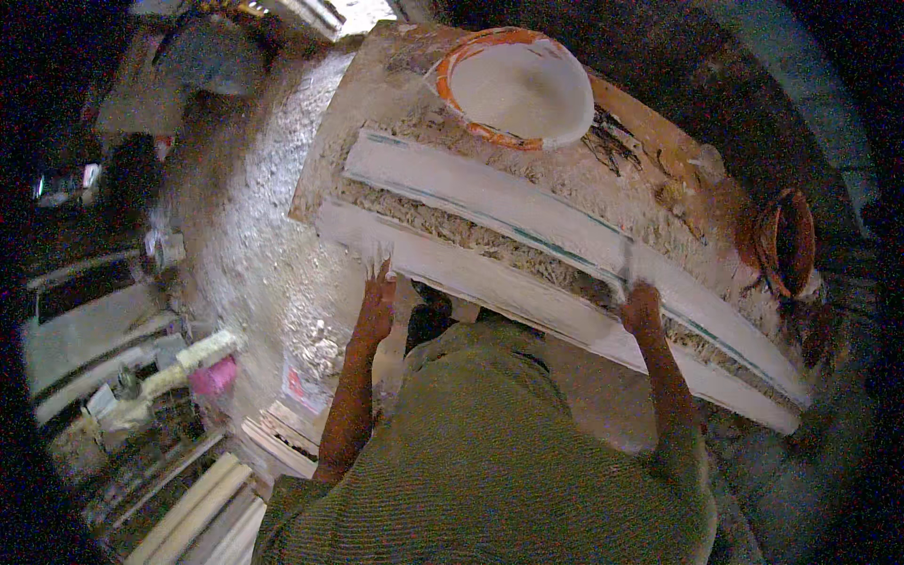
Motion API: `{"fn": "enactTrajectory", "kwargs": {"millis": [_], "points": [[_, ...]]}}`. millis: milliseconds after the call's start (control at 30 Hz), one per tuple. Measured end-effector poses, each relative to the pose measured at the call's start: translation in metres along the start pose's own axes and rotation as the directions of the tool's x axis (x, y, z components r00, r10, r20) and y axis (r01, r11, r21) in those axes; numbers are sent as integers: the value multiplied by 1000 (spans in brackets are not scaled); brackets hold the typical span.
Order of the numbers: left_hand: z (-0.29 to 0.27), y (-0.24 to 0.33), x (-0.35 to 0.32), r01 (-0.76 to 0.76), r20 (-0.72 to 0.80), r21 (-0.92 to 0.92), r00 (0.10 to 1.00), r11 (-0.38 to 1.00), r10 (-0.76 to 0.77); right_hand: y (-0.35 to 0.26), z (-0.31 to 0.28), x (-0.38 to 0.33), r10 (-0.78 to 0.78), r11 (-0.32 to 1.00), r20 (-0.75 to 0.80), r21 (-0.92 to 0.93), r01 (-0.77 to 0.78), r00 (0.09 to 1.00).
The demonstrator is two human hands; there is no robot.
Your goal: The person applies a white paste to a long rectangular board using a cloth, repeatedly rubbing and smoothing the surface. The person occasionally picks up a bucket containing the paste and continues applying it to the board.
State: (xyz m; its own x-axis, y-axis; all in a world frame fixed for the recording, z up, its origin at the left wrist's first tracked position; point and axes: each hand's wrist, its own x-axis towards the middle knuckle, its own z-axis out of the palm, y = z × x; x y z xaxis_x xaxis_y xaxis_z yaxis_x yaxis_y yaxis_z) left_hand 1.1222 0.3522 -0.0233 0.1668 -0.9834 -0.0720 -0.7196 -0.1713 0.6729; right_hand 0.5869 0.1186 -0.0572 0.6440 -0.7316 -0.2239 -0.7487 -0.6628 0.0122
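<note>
Two long white boards or mouldings lie side by side on a worktable (325,132), with pale crumbly material along the gap between them. A greenish line runs along the far board (490,195). My left hand (379,301) is open, its fingers stretched out at the left part of the near board (452,268); whether they press on it I cannot tell. My right hand (642,309) is closed round a thin pale tool (621,281) over the boards, toward their right part. The tool is blurred, and its kind does not show.
An orange-rimmed bucket (447,85) with whitish contents stands on the table beyond the boards. A reddish-brown round container (786,243) sits at the far right. Dark wiry strands (612,141) lie beside the bucket. At lower left are stacked pale strips (188,513) and a pink item (214,375).
</note>
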Motion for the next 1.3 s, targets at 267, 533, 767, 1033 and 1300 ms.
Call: {"fn": "enactTrajectory", "kwargs": {"millis": [267,533,767,1033,1300], "points": [[-43,8,98,136,264,78,953,988,-152,-143,2,94,434,743,301,413,-526,849],[-88,-45,192,-291,542,308,836,906,84,-338,-61,265,303,801,-122,569,-183,945],[-124,-70,257,-816,747,380,548,436,375,-310,-26,237,563,761,-13,398,-512,826],[-79,-19,309,-948,896,169,262,269,359,-203,-27,135,819,522,115,256,-814,561],[37,64,314,-984,730,-129,-13,120,684,-237,13,155,621,698,-102,524,-489,777]]}}
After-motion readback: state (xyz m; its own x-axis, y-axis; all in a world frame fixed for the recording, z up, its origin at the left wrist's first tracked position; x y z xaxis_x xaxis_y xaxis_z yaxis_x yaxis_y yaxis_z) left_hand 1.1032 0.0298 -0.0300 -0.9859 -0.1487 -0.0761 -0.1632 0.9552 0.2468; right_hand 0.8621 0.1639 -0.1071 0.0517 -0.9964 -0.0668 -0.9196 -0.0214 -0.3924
